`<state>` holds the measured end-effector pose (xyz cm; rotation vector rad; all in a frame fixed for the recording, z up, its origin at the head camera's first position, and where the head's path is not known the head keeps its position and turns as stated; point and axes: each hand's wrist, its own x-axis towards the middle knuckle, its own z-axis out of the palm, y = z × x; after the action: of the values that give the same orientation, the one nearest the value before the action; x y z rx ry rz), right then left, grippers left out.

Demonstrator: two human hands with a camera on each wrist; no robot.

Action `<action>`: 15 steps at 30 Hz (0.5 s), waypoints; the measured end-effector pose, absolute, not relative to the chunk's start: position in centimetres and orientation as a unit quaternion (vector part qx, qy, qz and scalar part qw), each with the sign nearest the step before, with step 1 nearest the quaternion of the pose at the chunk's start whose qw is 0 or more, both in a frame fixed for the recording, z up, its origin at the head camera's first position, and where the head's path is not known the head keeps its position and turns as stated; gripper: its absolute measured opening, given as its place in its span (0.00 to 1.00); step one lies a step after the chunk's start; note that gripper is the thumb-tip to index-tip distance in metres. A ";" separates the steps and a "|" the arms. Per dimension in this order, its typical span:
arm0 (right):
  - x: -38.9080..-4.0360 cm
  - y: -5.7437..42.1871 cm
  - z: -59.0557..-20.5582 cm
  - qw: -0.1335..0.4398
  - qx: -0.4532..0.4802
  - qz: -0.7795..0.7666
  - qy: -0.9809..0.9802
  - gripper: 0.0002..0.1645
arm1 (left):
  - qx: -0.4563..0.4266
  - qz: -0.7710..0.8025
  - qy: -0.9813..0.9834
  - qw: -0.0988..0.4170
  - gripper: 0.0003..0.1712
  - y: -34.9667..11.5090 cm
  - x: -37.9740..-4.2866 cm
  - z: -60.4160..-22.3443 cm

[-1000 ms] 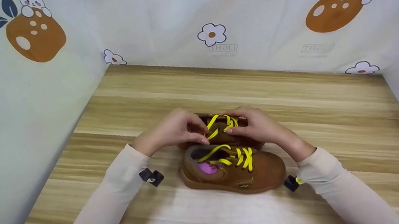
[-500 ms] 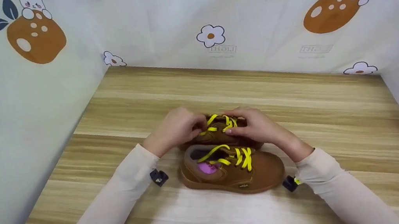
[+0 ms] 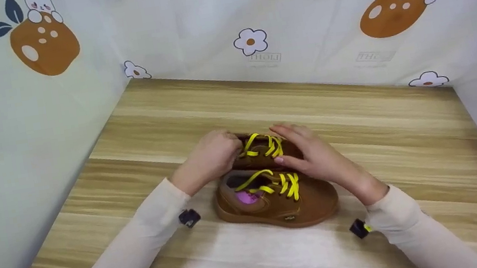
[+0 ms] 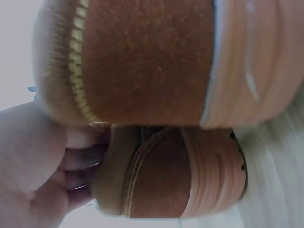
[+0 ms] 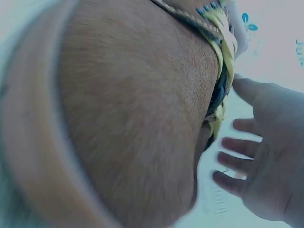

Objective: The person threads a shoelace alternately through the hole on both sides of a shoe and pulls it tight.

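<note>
Two brown shoes with yellow laces lie side by side on the table, toes pointing right. The far shoe [image 3: 252, 163] has my left hand [image 3: 213, 154] at its heel, fingers curled at the collar. From the left wrist, that hand [image 4: 28, 156] shows behind the far shoe's heel [image 4: 161, 180], fingertips partly hidden. My right hand [image 3: 319, 155] hovers by the far shoe's toe and laces, its fingers spread. In the right wrist view its fingers [image 5: 237, 147] stand apart with nothing between them. The near shoe [image 3: 316, 198] shows a pink insole [image 3: 249, 197] and is untouched.
A wood-grain table [image 3: 159, 112] carries both shoes. Behind it and at the left hang pale curtains [image 3: 202, 16] printed with oranges, rabbits and flowers. Small black devices sit at both wrists, the left one [image 3: 189, 218] close to the near shoe's heel.
My left hand's fingers have curled in at the far shoe's heel, after pinching near its laces. My right hand has let go of the far shoe's front and shifted right, fingers spreading.
</note>
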<state>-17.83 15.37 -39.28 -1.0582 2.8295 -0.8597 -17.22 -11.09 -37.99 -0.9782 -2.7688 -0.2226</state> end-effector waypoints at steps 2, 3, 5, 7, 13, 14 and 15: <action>-16.7 15.8 -38.9 -0.036 -0.360 -0.233 0.903 0.45 | -0.328 -0.089 -0.932 0.123 0.10 -11.8 -16.2 -37.5; -16.1 16.1 -38.8 -0.053 -0.372 -0.215 0.902 0.46 | -0.327 -0.093 -0.931 0.132 0.14 -12.1 -15.6 -37.3; -15.0 16.5 -38.4 -0.074 -0.389 -0.183 0.900 0.48 | -0.325 -0.097 -0.930 0.142 0.26 -12.8 -14.3 -36.8; -14.0 16.8 -38.1 -0.082 -0.396 -0.163 0.900 0.49 | -0.325 -0.092 -0.931 0.140 0.38 -13.2 -13.1 -36.3; -12.1 17.6 -37.6 -0.081 -0.382 -0.142 0.910 0.50 | -0.332 -0.073 -0.934 0.111 0.51 -13.4 -10.3 -35.2; -11.8 17.6 -37.6 -0.081 -0.378 -0.139 0.912 0.50 | -0.331 -0.068 -0.935 0.107 0.51 -13.4 -10.0 -35.2; -11.6 17.7 -37.6 -0.082 -0.374 -0.137 0.913 0.51 | -0.330 -0.063 -0.936 0.105 0.50 -13.4 -9.8 -35.1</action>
<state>-11.64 17.70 -37.58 -1.2422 3.0298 -0.4528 -9.78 -13.41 -35.10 -0.9737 -2.7591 -0.1871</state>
